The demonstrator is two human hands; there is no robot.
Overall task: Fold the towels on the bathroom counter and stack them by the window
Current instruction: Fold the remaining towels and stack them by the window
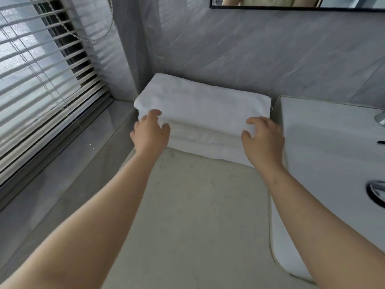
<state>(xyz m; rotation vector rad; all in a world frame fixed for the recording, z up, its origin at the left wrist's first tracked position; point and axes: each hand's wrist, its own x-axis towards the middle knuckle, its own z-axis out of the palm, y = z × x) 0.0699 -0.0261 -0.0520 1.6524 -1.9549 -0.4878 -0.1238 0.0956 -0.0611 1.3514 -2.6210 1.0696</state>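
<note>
Towels (200,107), folded white and stacked, sat at the back of the counter (187,215) against the wall, in the corner by the window blinds (41,80). The left hand (150,134) and right hand (263,140) rested loose-fingered on the stack's front corners, clasping nothing; squaring the edges likely wanted light, even pushes from both sides. A basin (323,142) lay just right of it

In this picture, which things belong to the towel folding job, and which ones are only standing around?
Part of the job: folded towel stack, left hand and right hand touching its front ends, counter, window blinds beside the stack.
Only around: sink, tap, drain, mirror.
</note>
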